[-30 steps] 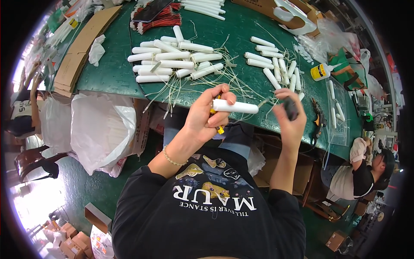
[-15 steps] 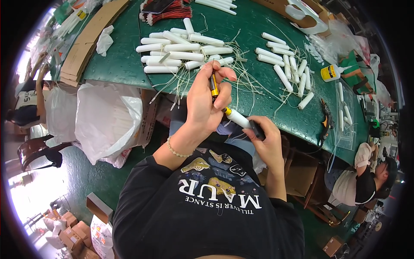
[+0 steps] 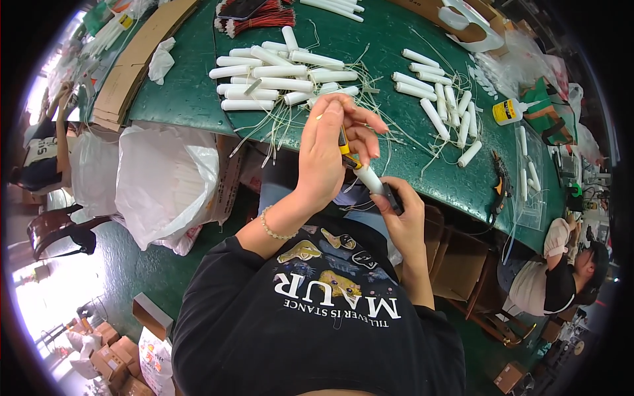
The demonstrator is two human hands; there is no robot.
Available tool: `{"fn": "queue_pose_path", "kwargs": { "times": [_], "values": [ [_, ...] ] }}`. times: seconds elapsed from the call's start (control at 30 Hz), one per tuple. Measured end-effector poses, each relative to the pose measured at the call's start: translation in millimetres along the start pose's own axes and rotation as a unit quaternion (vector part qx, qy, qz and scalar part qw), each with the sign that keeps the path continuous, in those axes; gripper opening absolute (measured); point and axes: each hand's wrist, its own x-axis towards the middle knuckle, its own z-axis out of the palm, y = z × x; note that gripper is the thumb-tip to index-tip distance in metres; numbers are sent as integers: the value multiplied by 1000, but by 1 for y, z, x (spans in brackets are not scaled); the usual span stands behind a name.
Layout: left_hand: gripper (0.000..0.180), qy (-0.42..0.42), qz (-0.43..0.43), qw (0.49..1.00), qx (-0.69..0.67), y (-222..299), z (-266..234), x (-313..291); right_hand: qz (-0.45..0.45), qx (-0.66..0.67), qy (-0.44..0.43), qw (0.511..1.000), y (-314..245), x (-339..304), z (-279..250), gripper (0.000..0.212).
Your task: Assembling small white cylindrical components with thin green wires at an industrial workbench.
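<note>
One white tube [image 3: 370, 179], lower end in right hand [image 3: 407, 212], upper near left hand [image 3: 322, 150]

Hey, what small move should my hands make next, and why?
Probably steady the white tube with your right hand before moving the yellow-and-black tool: the tool, in your left hand, appears to meet the tube's upper end, while your right hand grips its lower end beside a black object, apparently off the green table.

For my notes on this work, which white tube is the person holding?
The white tube between the right hand and the yellow tool in the left hand. It is held; the left pile and right pile lie on the green table.
</note>
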Motion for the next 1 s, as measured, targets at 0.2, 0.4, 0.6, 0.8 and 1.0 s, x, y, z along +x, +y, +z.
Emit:
{"fn": "queue_pose_path", "kwargs": {
  "times": [0.2, 0.4, 0.6, 0.8, 1.0],
  "values": [
    [24, -67, -94, 992, 52, -8, 6, -6, -28, -28, 9, 999, -5, 0, 4, 26],
    [21, -49, 115, 988, 95, -26, 2, -9, 34, 45, 17, 998, 1, -5, 10, 25],
    [19, -79, 216, 956, 184, -33, 0, -11, 35, 85, 21, 996, -7, -3, 11, 24],
    [16, -108, 143, 968, 177, -34, -1, -17, 31, 80, 55, 995, -8, -1, 11, 24],
    [16, -49, -89, 993, -58, -25, 7, -29, 23, 67, 84, 994, -1, 1, 8, 26]
  ]
}}
